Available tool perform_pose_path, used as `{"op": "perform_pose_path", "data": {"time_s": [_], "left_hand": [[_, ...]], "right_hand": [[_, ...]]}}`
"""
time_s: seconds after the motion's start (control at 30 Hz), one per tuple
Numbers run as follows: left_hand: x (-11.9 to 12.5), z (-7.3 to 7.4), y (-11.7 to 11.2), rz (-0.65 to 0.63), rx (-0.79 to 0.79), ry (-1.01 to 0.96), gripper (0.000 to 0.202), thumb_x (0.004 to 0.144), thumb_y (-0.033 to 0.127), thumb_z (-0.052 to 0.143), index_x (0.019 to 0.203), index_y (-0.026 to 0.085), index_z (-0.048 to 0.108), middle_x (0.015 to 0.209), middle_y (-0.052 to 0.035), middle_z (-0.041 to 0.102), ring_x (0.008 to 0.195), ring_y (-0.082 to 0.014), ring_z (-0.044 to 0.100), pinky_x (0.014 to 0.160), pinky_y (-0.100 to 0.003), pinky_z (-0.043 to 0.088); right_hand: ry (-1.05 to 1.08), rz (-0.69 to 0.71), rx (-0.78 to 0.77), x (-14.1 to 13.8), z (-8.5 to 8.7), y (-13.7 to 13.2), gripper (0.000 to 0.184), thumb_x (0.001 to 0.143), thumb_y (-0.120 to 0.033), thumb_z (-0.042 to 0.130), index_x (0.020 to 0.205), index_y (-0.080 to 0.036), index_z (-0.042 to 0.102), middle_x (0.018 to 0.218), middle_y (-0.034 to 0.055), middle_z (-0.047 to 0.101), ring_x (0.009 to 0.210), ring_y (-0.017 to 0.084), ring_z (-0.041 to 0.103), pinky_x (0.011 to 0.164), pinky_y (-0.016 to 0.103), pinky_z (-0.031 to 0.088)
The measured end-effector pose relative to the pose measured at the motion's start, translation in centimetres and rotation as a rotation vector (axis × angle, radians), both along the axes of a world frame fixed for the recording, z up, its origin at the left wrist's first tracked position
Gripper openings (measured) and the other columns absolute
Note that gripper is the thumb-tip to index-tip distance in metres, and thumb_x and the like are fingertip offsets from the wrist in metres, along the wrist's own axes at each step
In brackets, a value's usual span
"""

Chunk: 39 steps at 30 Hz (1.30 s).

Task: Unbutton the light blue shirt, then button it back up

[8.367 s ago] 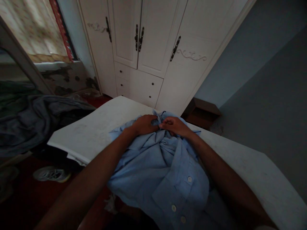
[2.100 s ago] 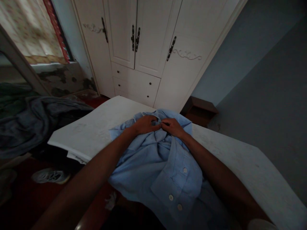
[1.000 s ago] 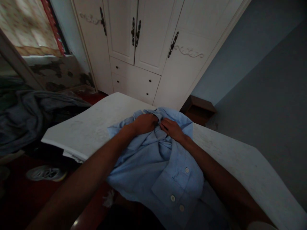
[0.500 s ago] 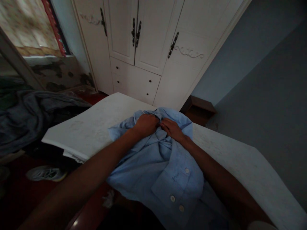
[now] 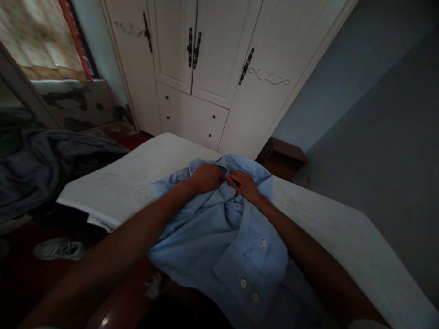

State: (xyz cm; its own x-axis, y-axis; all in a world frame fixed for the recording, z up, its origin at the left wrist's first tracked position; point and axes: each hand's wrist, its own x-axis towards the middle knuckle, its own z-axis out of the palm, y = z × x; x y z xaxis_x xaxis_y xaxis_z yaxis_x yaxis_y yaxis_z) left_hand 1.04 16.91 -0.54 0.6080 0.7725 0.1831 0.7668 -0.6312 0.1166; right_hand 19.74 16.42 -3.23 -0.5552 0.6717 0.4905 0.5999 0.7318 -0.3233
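A light blue buttoned shirt lies bunched over the near edge of the white table, a cuff with several pale buttons turned toward me at the lower right. My left hand is closed on the gathered cloth near the far end of the shirt. Close beside it, my right hand pinches the same bunched fabric, fingers bent inward. The fingertips of both hands are partly hidden in the folds.
The white table stretches to both sides of the shirt. Behind it stands a white wardrobe, with a small brown open box to its right. Dark clothes are heaped at left; a shoe sits on the red floor.
Both hands stay on the bunched cloth. The left hand has shifted slightly left and the fingers have moved a little in the folds. The view has drifted slightly.
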Motion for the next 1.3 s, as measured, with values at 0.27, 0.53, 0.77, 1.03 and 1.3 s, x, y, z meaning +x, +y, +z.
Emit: {"op": "perform_pose_path", "data": {"time_s": [0.27, 0.53, 0.77, 1.03, 1.3], "left_hand": [[-0.3, 0.1, 0.4, -0.016, -0.026, 0.001, 0.032, 0.092, 0.032, 0.041, 0.087, 0.017, 0.069, 0.093, -0.0111, 0.072, 0.093, -0.0265, 0.067, 0.078, -0.034, 0.048], [-0.5, 0.2, 0.0, -0.095, -0.100, -0.207, 0.026, 0.088, 0.026, 0.045, 0.093, 0.018, 0.070, 0.097, -0.0074, 0.073, 0.094, -0.0225, 0.065, 0.083, -0.032, 0.047], [-2.1, 1.6, 0.4, -0.113, -0.200, -0.612, 0.032, 0.084, 0.040, 0.052, 0.095, 0.015, 0.068, 0.095, -0.0045, 0.071, 0.087, -0.0173, 0.064, 0.082, -0.027, 0.048], [-2.9, 2.3, 0.0, -0.188, -0.346, -0.473, 0.030, 0.075, 0.037, 0.065, 0.096, 0.017, 0.072, 0.099, -0.0058, 0.073, 0.092, -0.0192, 0.065, 0.085, -0.029, 0.047], [-3.9, 3.7, -0.7, -0.305, -0.525, -0.421, 0.071, 0.061, 0.050, 0.079, 0.124, 0.023, 0.061, 0.127, -0.0059, 0.063, 0.117, -0.0269, 0.057, 0.101, -0.034, 0.042]], "right_hand": [[0.074, -0.067, -0.023, -0.2, -0.6, 0.3, 0.041, 0.095, -0.047, 0.040, 0.071, -0.021, 0.061, 0.071, 0.0051, 0.061, 0.068, 0.018, 0.054, 0.069, 0.031, 0.042], [0.238, -0.265, -0.191, 0.1, -0.2, 1.2, 0.036, 0.087, -0.045, 0.049, 0.062, -0.020, 0.054, 0.056, -0.0011, 0.052, 0.057, 0.015, 0.052, 0.057, 0.026, 0.037], [0.609, -0.235, -0.413, 0.0, 0.8, 0.8, 0.037, 0.086, -0.055, 0.051, 0.068, -0.023, 0.047, 0.057, -0.0023, 0.054, 0.050, 0.014, 0.054, 0.051, 0.027, 0.042], [0.602, -0.104, -0.428, -1.2, 4.7, -0.5, 0.040, 0.086, -0.060, 0.051, 0.075, -0.022, 0.049, 0.065, -0.0022, 0.057, 0.047, 0.012, 0.055, 0.048, 0.027, 0.042], [0.844, -0.249, -0.339, -1.3, 7.0, -1.0, 0.045, 0.082, -0.065, 0.053, 0.072, -0.023, 0.044, 0.053, -0.0061, 0.051, 0.041, 0.011, 0.053, 0.037, 0.022, 0.038]]}}
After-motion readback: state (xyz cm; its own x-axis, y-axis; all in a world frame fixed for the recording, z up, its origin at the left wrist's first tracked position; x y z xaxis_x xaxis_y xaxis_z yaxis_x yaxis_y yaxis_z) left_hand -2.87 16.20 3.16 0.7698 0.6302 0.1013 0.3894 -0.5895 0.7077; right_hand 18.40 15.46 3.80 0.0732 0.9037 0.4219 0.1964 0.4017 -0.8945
